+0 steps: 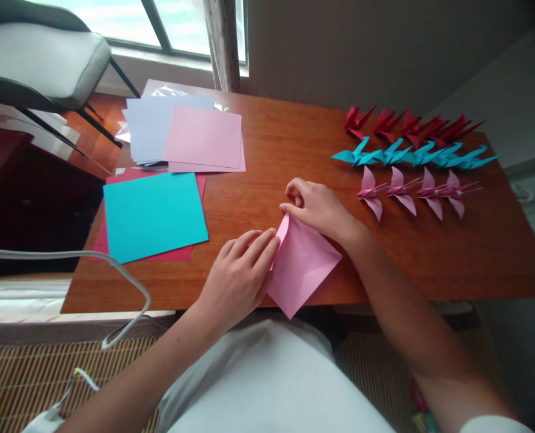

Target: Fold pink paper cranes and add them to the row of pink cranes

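Observation:
A pink sheet of origami paper [306, 261] lies turned like a diamond at the table's near edge, its lowest corner reaching over that edge. Faint creases cross it, and a narrow strip along its upper left side is folded up. My left hand [240, 273] has its fingers together on that left side, gripping the folded strip. At the top corner, my right hand [319, 207] pinches the paper between thumb and curled fingers. My left fingers hide part of the fold.
Rows of red paper cranes [412, 126], blue paper cranes [412, 155] and pink paper cranes [400, 191] stand on the right of the wooden table [285, 144]. Blue sheets [157, 213], red sheets [181, 254], pink sheets [204, 138] and pale sheets [148, 129] lie left. A white cable [132, 282] crosses the lower left.

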Demonstrator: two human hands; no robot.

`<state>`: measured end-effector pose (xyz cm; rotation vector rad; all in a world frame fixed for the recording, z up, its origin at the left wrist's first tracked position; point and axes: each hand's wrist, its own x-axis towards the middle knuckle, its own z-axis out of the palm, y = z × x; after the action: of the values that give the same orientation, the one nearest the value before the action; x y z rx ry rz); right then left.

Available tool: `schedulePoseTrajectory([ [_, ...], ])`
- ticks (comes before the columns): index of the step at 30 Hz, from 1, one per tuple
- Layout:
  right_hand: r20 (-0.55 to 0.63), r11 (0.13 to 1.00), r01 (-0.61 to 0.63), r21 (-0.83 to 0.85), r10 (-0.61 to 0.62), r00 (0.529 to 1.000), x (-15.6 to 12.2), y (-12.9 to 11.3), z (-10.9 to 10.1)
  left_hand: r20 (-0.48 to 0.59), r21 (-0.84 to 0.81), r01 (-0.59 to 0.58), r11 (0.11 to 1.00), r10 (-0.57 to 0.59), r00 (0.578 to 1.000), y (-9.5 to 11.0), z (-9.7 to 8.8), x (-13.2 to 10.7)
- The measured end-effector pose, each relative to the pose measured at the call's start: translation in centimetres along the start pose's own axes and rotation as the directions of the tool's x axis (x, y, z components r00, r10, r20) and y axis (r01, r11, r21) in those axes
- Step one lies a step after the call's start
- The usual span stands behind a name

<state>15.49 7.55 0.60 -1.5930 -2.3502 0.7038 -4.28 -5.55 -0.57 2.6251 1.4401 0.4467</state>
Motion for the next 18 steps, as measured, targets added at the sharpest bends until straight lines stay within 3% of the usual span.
schedulePoseTrajectory([
  [5, 0.016, 1.0, 0.008, 0.019, -0.008, 1.0, -0.1, 0.1, -0.2, 0.051, 0.044, 0.004, 0.999, -0.006, 0.999, 0.7, 0.1, 0.1],
  [9, 0.084, 0.994, 0.093, 0.048, -0.097, 0.992, -0.6, 0.4, -0.9, 0.071, 0.057, 0.012, 0.998, -0.016, 0.997, 0.7, 0.1, 0.2],
  [18, 0.09, 0.987, 0.139, 0.085, -0.146, 0.985, -1.1, 1.1, -0.8, 0.028, 0.091, -0.084, 0.992, 0.081, 0.996, 1.8, 0.3, -0.4],
])
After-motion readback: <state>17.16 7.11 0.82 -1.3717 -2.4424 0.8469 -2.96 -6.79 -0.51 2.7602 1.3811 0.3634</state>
